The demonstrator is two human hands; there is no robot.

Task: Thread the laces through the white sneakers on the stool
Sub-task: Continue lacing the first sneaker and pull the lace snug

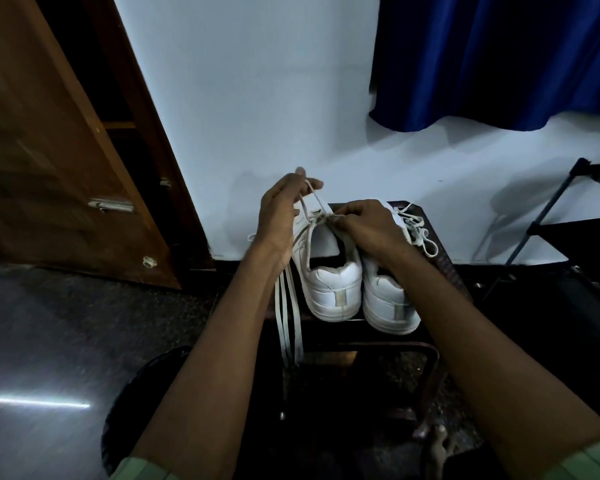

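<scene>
Two white sneakers stand side by side on a dark stool (440, 258), heels toward me. Over the left sneaker (329, 282), my left hand (281, 216) holds a loop of white lace (312, 199) up between its fingertips. The long free ends of that lace (288, 323) hang down past the stool's front edge. My right hand (368, 220) pinches the same lace at the left sneaker's top eyelets. The right sneaker (388, 303) sits under my right wrist, and its loose lace (420, 230) lies in a heap on its tongue.
A white wall rises just behind the stool. A brown wooden door (59, 161) stands to the left, a blue curtain (499, 60) hangs at upper right, and a black metal rack (565, 216) is on the right. A dark round object (146, 386) lies on the glossy floor below.
</scene>
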